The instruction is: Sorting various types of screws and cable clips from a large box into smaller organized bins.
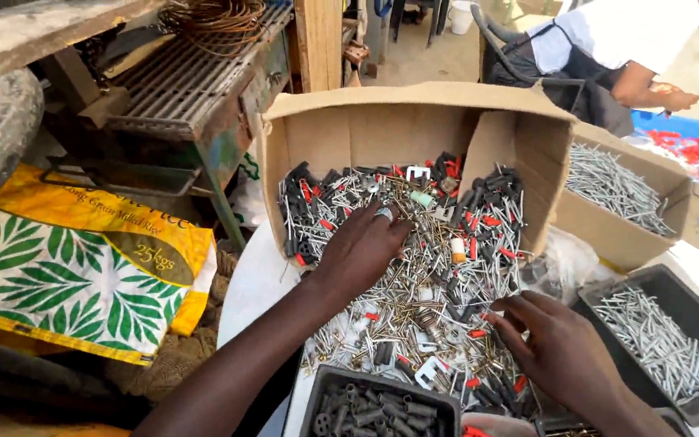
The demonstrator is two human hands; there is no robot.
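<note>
The left hand (363, 247) lies spread, palm down, on the mixed screws and plugs (430, 275) in the cardboard box (414, 101), which stretch toward twelve o'clock. The right hand (556, 344), at about four o'clock from it, curls loosely over the pile's near edge; it seems to pinch nothing, though its fingertips are hard to read.

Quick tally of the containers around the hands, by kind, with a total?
Cardboard boxes: 2, the big box of mixed hardware and a smaller box of nails.
Dark plastic trays: 2, one with nails, one with dark plugs.
Total: 4.
</note>
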